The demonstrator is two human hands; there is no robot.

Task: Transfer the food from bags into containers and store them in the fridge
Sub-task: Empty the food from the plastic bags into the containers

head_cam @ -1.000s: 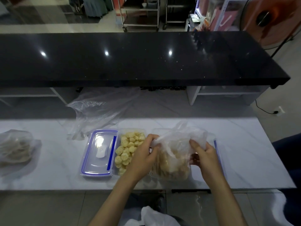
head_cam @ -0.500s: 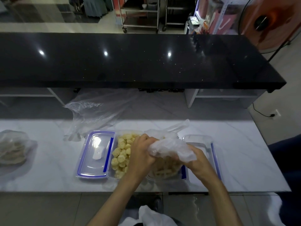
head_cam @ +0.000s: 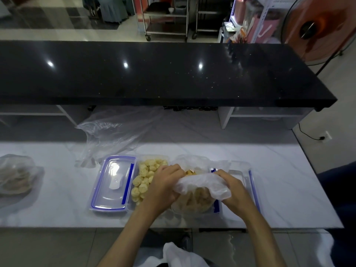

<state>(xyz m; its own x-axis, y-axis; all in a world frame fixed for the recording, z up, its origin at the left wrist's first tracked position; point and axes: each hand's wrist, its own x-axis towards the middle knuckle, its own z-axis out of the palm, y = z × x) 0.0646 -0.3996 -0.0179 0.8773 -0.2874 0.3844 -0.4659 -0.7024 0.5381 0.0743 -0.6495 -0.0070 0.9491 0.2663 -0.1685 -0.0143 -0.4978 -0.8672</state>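
A clear plastic bag (head_cam: pixel 204 185) of pale brown food sits in a container near the white counter's front edge. My left hand (head_cam: pixel 163 187) grips the bag's left side. My right hand (head_cam: pixel 231 186) grips its right side, with the plastic folded down over the fingers. The bag's mouth is open, showing orange-brown pieces inside. Left of it stands an open container of round yellow pieces (head_cam: pixel 144 180). A clear lid with blue trim (head_cam: pixel 113 184) lies left of that container. Another blue-trimmed lid (head_cam: pixel 250 182) lies to the right, partly hidden by the bag and my right hand.
An empty crumpled plastic bag (head_cam: pixel 107 135) lies behind the containers. A further bag of pale food (head_cam: pixel 15 174) rests at the counter's far left. A raised black countertop (head_cam: pixel 154 74) runs across the back. A white bag (head_cam: pixel 179 255) shows below the counter edge.
The head camera has tilted, shifting the scene. Both hands have pulled the bag's top down and apart, rolling the plastic over the food, so the bag sits lower and its mouth is open.
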